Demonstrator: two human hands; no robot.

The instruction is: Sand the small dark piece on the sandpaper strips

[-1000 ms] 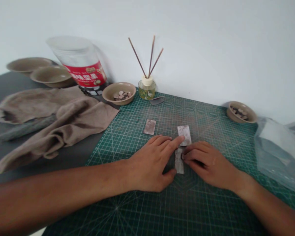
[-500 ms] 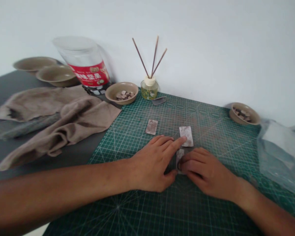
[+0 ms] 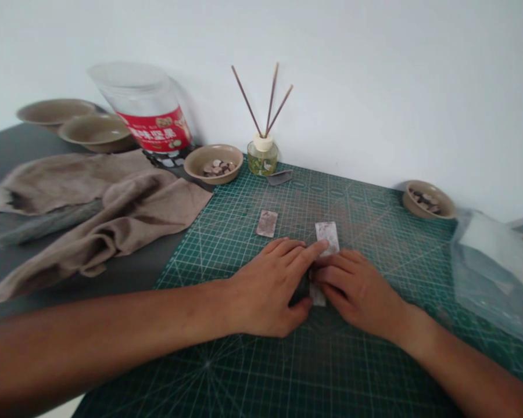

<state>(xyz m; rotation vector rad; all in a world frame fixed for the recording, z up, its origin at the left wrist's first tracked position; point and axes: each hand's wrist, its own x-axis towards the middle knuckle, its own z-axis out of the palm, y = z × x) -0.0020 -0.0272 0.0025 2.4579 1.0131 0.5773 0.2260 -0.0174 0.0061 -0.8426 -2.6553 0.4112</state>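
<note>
Both hands lie on the green cutting mat (image 3: 253,371). My left hand (image 3: 268,287) is flat with its fingers stretched out, and its index fingertip presses on the near end of a pale grey rectangular piece (image 3: 326,232). My right hand (image 3: 357,287) has its fingers bent and pressed together over a second grey strip (image 3: 317,297), which shows only between the two hands. What the right fingertips pinch is hidden. A third small grey piece (image 3: 267,223) lies loose just beyond the left hand.
A brown cloth (image 3: 96,215) lies crumpled at the left, with two empty tan bowls (image 3: 93,132) and a red-labelled clear jar (image 3: 146,116) behind it. Two small bowls of chips (image 3: 213,164) (image 3: 427,199), a reed diffuser (image 3: 262,155) and a plastic bag (image 3: 497,267) ring the mat.
My right hand has slid slightly away along the lower strip toward the pale piece, covering more of it. The left hand has stayed pressing with its index finger.
</note>
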